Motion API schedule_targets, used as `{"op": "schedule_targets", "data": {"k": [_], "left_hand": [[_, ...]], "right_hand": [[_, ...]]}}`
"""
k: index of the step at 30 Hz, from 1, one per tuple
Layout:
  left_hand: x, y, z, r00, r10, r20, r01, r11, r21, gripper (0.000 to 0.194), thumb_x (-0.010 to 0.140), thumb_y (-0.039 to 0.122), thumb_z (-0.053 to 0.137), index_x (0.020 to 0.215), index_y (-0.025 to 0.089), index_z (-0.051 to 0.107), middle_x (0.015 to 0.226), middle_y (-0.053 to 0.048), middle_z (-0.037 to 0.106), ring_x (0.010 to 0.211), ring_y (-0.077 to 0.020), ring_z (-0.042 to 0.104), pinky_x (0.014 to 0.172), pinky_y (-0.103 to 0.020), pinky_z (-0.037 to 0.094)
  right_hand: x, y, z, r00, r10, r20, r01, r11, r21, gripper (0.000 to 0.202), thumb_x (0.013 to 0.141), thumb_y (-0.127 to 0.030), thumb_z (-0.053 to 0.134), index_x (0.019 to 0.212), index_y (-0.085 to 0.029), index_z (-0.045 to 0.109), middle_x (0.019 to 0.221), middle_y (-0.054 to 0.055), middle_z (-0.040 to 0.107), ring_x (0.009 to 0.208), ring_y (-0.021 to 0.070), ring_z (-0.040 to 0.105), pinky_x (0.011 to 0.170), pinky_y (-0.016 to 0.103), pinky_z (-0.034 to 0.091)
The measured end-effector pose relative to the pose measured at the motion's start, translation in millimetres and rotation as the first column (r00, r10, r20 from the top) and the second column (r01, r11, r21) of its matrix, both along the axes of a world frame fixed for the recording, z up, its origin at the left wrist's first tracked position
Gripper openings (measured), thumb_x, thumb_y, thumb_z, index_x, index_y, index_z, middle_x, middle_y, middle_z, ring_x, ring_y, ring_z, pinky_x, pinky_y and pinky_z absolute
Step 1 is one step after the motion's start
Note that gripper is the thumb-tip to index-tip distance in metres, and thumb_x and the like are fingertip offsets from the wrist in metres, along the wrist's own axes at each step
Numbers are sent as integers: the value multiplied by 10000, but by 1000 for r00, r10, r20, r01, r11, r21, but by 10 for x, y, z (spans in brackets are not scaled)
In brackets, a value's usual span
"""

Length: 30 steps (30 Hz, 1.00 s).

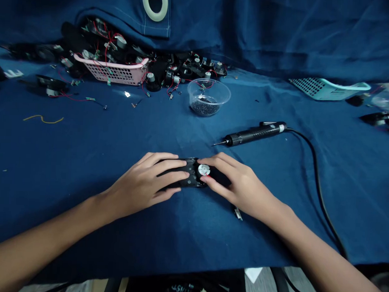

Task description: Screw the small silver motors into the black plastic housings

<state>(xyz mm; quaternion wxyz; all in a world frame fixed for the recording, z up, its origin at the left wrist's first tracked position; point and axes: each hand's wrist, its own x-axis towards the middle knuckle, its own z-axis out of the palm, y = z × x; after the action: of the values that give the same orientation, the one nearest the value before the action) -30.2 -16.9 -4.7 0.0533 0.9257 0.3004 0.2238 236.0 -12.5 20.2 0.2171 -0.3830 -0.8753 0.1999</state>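
Observation:
My left hand lies over the left part of a black plastic housing, its fingers across the top and the thumb along the near edge. At the housing's right end sits a small round motor with a white disc face and a bit of red wire. My right hand has thumb and index finger closed around that motor. Below the right palm, a small wired connector board rests on the cloth. The fingers hide much of the housing.
Beyond the hands lies a black electric screwdriver with its cable curving right. A clear bowl holds small dark screws. Behind are a pink basket heaped with wired motor parts and a teal basket. A yellow strand lies left.

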Motion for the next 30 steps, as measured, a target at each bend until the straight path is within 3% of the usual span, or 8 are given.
{"op": "schedule_targets", "data": {"k": [12, 27, 30], "left_hand": [[-14, 57, 114, 996, -63, -62, 62, 998, -12, 325, 973, 288, 553, 1296, 257, 560, 1317, -20, 627, 1254, -242, 519, 984, -415, 495], [-11, 53, 180, 992, -63, -109, 59, 997, -46, 346, 992, 322, 510, 1336, 304, 543, 1309, 1, 635, 1252, -246, 538, 998, -429, 507], [-18, 54, 172, 992, -70, -103, 65, 997, -46, 361, 990, 311, 513, 1350, 308, 535, 1310, 0, 635, 1249, -246, 540, 1003, -429, 502]], "right_hand": [[-18, 8, -21, 1000, 3, -17, -3, 1000, 4, 256, 960, -272, 546, 1209, -220, 577, 1125, 71, 649, 1026, 184, 644, 931, 341, 548], [-15, 10, -37, 999, 25, -23, -25, 1000, 3, 260, 980, -269, 509, 1225, -225, 585, 1237, 70, 623, 1141, 184, 613, 1018, 352, 519], [-8, 8, -53, 1000, 23, 1, -24, 1000, 10, 409, 969, -330, 537, 1359, -215, 496, 1322, 80, 586, 1207, 194, 581, 1051, 364, 499]]}}
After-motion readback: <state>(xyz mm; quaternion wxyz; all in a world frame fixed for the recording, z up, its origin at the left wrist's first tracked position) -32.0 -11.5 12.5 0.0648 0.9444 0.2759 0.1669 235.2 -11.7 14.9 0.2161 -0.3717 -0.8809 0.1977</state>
